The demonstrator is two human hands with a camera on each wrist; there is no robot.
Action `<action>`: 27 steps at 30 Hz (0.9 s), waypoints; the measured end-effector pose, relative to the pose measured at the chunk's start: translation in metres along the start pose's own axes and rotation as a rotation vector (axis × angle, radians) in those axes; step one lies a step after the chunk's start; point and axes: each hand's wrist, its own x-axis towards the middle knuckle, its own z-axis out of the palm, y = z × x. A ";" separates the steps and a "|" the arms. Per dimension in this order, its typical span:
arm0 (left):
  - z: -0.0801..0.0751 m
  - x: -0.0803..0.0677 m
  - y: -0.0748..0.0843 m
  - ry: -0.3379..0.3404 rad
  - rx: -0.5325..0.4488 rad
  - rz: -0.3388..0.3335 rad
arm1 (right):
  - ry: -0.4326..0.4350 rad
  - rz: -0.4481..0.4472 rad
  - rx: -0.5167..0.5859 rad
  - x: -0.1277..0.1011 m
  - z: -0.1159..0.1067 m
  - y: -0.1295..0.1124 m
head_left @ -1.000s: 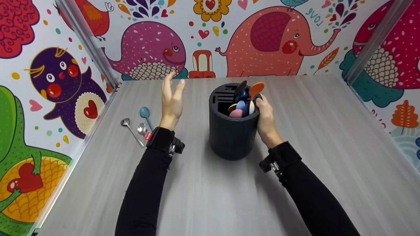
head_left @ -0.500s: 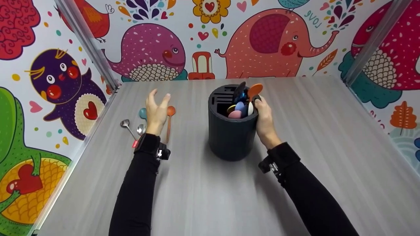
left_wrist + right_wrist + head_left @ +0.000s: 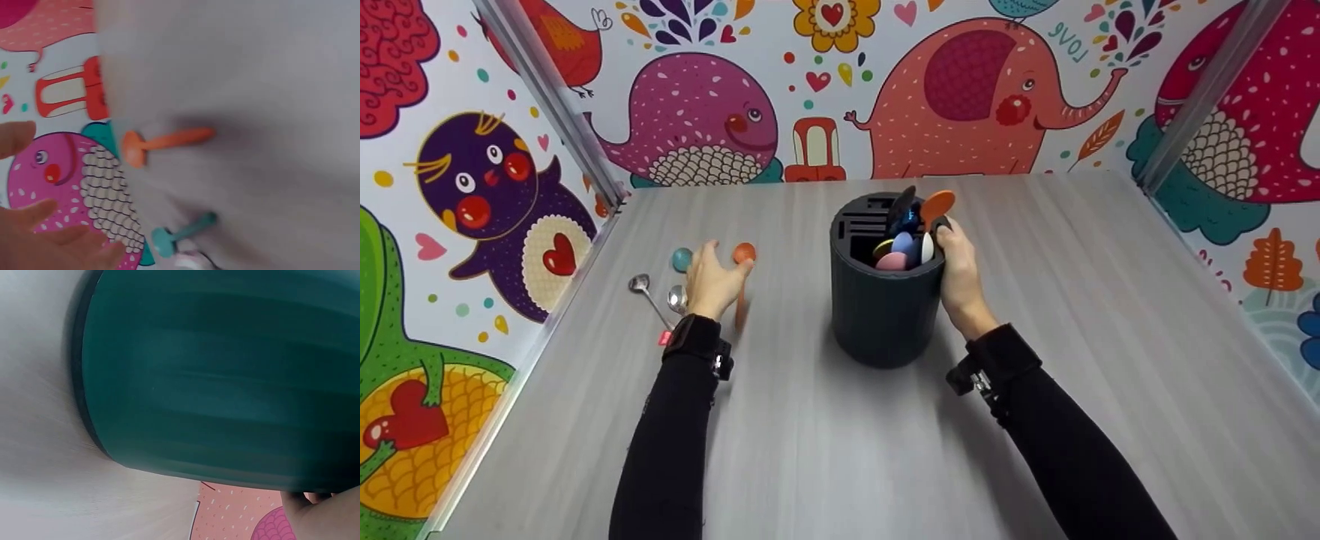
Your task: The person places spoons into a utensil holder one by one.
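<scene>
- Left hand (image 3: 712,281) is dropping from mid-air beside the holder (image 3: 885,300) down and outward to the spoons on the table (image 3: 840,450); a second ago it was raised with its palm open, and now it is low over the tabletop.
- Its fingers are loose and spread in the left wrist view, gripping nothing; they are hovering just above the orange spoon (image 3: 742,281).
- Orange spoon is lying flat, bowl toward the back wall, handle toward the person; it was hidden behind the raised hand a second ago and is now showing at the fingertips. I can't tell whether skin is touching it yet.
- Teal spoon (image 3: 682,259) is sitting just left of the hand, and two metal spoons (image 3: 660,296) are further left, all lying where they were.
- Right hand (image 3: 958,274) isn't moving: it is curled round the holder's right side near the rim, steadying it, thumb up by the utensils (image 3: 911,232) standing inside.
- Holder is standing upright mid-table, in the same spot throughout; its slotted left half looks free, while colourful utensils are crowding its right half.
- My read: the reach is nearly closing and no pickup is starting yet. The orange spoon looks like the target.
- Wrist views are blurring, so the arms are likely in motion.
</scene>
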 end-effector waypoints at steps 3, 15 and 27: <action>0.005 0.000 -0.006 -0.043 0.117 0.011 | -0.002 0.001 0.003 0.001 0.001 0.000; 0.019 0.004 -0.024 -0.110 0.230 -0.037 | -0.015 -0.007 -0.019 -0.001 -0.001 -0.001; 0.019 0.004 -0.023 -0.125 0.310 0.010 | -0.011 -0.013 -0.028 0.000 -0.001 0.000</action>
